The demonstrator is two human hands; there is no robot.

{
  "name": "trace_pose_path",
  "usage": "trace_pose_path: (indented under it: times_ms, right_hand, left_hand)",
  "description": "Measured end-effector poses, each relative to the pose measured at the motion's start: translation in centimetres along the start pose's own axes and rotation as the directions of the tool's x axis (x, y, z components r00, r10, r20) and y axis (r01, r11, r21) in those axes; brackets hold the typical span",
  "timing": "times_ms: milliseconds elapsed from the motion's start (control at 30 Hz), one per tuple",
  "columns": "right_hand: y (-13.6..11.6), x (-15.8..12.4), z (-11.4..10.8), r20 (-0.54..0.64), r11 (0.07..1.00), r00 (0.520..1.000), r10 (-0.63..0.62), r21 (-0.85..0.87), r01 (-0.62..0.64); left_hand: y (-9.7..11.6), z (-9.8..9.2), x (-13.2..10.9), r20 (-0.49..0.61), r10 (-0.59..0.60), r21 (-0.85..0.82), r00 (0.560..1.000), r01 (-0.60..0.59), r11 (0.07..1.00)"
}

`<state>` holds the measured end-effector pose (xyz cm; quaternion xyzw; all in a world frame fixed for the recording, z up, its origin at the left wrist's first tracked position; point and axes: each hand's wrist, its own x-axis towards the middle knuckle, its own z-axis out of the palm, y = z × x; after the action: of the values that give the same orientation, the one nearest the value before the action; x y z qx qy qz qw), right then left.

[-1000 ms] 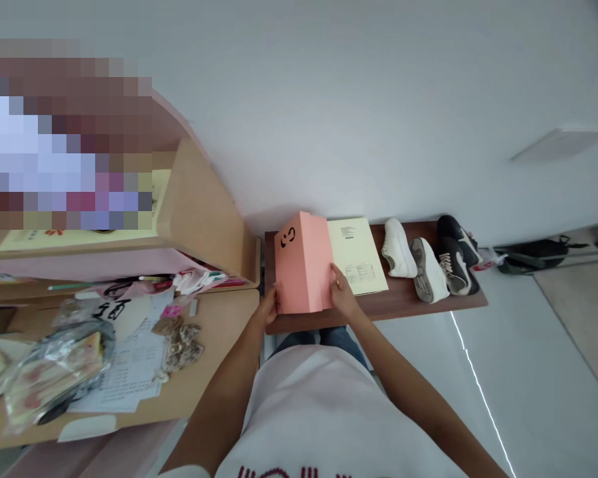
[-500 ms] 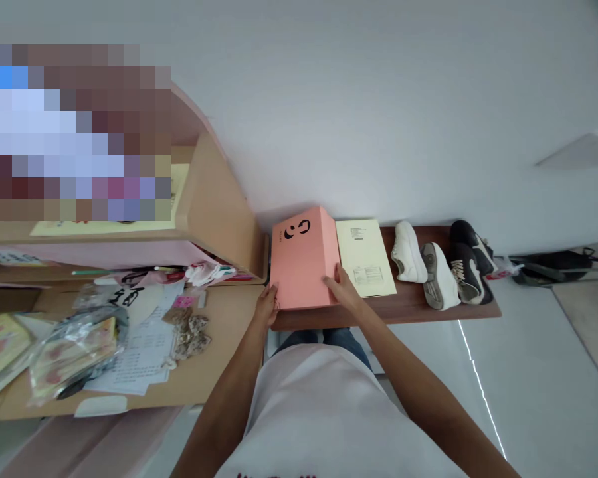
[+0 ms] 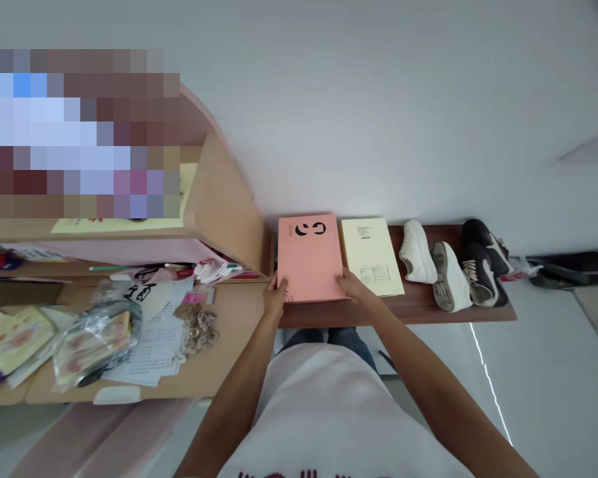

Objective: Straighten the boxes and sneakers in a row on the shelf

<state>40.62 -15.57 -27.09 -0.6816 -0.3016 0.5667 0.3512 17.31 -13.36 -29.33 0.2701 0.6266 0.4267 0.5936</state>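
Note:
A pink box [image 3: 309,257] with a black logo lies flat on a low brown bench [image 3: 418,307] against the white wall. My left hand [image 3: 276,297] grips its near left corner, fingers curled over the edge. My right hand [image 3: 351,286] holds its near right corner the same way. A pale yellow box [image 3: 371,256] with printed labels lies right beside the pink one.
White shoes [image 3: 433,264] and dark shoes [image 3: 483,262] stand further right on the bench. On the left a wooden desk [image 3: 224,362] carries papers, plastic bags and small clutter under a shelf [image 3: 219,206]. A dark bag [image 3: 568,269] lies on the floor at right.
The pink box was tilted up and has come down flat on the bench beside the yellow box. Both hands slid to its near corners.

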Motion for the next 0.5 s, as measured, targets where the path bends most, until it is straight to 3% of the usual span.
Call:
trace_pose_path:
  times_ms: [233,500]
  right_hand:
    - [0.2,0.8,0.2,-0.017,0.998,0.998,0.056,-0.007,-0.056]
    - [1.6,1.8,0.3,-0.007,1.000,1.000,-0.005,0.003,0.005]
  left_hand:
    - [-0.5,0.5,0.4,-0.004,0.002,-0.010,1.000,-0.002,1.000]
    - [-0.6,0.8,1.1,-0.021,0.011,0.004,1.000,-0.011,1.000]
